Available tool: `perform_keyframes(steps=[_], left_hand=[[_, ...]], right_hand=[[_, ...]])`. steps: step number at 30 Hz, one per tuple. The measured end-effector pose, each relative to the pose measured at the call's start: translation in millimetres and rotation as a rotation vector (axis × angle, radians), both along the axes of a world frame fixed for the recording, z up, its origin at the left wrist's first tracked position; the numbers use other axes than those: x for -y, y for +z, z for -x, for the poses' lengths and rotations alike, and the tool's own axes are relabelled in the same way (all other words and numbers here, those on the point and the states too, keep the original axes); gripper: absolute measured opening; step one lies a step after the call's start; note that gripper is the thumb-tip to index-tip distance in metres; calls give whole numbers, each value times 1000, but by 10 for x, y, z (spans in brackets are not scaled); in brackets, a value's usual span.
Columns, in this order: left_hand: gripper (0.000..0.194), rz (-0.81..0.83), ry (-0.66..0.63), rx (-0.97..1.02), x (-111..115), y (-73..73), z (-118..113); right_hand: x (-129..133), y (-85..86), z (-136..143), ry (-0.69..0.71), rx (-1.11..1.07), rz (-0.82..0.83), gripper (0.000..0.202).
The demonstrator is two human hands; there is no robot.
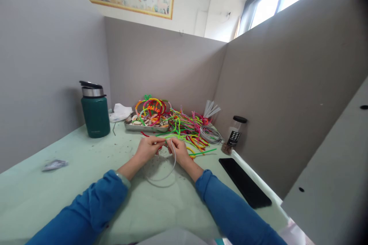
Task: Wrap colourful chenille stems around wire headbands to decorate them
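Both my hands meet over the middle of the table, their fingertips almost touching. My right hand [178,151] pinches a thin grey cord [174,160], which hangs in a loose loop below and curves left under the other hand. My left hand [147,149] is closed too, thumb against forefinger, with a small green bit of pipe cleaner at the fingertips. A touch of red shows beneath the fingers; how it joins the cord is hidden. Just beyond the hands lies a heap of coloured pipe cleaners [184,122].
A metal tray [146,128] of wooden slices carries pipe-cleaner hoops. Beside the heap are a coil of grey cord [211,134] and white strips [211,109]. A green bottle [96,116] stands left; a jar [234,134] and a black phone-like slab [245,182] are right. Partitions enclose the table.
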State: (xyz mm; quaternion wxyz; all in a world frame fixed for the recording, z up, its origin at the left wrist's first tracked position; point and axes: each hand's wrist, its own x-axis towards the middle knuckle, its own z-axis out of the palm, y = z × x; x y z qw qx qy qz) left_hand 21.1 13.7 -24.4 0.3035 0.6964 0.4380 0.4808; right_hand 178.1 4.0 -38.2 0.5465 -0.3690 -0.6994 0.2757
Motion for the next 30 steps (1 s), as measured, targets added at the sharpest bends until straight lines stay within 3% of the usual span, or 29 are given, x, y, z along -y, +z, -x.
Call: perform_keyframes(steps=[5, 18, 30], left_hand=[[24, -42, -10, -14, -7, -10, 4], [47, 398, -216, 337, 99, 121, 3], [42, 489, -194, 367, 79, 120, 33]], right_hand=[[-22, -12, -1, -29, -1, 29, 39], [24, 9, 7, -32, 75, -25, 27], [64, 64, -7, 15, 93, -40, 26]])
